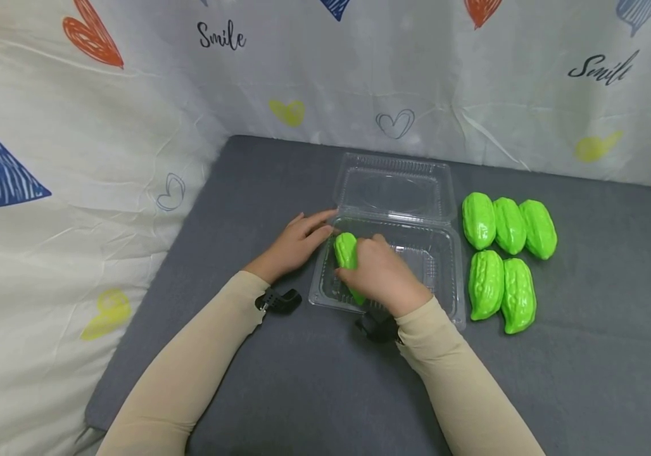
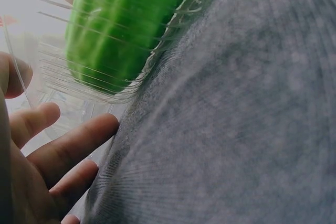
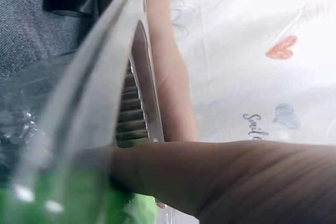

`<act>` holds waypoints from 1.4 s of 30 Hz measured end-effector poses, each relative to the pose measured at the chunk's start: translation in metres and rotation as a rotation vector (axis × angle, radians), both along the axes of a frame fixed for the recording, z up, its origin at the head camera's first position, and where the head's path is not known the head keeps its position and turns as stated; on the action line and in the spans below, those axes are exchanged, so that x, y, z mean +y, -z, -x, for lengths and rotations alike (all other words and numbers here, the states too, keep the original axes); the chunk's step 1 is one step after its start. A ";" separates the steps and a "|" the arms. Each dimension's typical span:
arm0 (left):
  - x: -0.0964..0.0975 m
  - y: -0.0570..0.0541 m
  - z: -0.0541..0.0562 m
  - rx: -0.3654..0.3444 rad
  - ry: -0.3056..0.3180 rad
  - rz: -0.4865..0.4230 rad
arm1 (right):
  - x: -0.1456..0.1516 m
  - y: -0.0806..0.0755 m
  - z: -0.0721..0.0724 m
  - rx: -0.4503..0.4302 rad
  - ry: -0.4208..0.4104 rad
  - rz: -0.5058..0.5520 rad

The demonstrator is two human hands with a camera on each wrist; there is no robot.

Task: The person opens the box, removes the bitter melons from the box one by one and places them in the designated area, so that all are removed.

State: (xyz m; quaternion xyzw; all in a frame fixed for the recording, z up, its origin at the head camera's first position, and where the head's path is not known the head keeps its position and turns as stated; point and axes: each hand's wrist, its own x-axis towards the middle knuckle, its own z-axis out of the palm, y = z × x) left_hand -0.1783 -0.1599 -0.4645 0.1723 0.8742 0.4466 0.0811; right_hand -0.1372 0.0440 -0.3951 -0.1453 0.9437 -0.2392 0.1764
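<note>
A clear plastic clamshell box (image 1: 385, 221) lies with its lid (image 1: 396, 183) folded back. Over the left part of its tray, my right hand (image 1: 382, 272) grips a glossy green bitter melon (image 1: 346, 250), its thumb on the near side. Through the ribbed clear wall, the left wrist view shows the same bitter melon (image 2: 123, 30) low in the tray. My left hand (image 1: 291, 247) is at the box's left edge, fingers extended, with fingertips right at the rim. In the right wrist view the thumb (image 3: 173, 174) crosses in front of the green melon, partly behind the blurred clear rim.
Right of the box, several more green bitter melons lie on the grey table (image 1: 599, 304): three in a back row (image 1: 510, 226) and two in a front row (image 1: 502, 291). A white printed curtain (image 1: 331, 76) hangs behind and along the left. Black wrist cameras (image 1: 280, 301) sit under both wrists.
</note>
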 end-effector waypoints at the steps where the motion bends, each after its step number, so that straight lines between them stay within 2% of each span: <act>1: 0.000 0.000 0.000 0.000 -0.001 0.000 | 0.001 0.000 0.000 -0.002 -0.002 0.005; 10: -0.001 -0.003 0.002 0.009 0.005 0.000 | 0.007 -0.005 0.003 -0.037 0.000 0.038; 18: -0.002 -0.003 0.002 0.011 0.003 0.004 | 0.012 -0.007 0.004 -0.015 -0.036 0.033; 27: 0.005 -0.003 0.003 -0.005 0.002 0.032 | 0.022 -0.008 0.003 -0.026 -0.033 0.092; 36: 0.003 0.001 0.001 -0.018 -0.014 0.031 | 0.027 -0.009 0.003 0.013 -0.042 0.178; 42: 0.000 0.002 0.000 -0.011 -0.012 0.009 | 0.031 -0.012 0.000 0.057 -0.030 0.170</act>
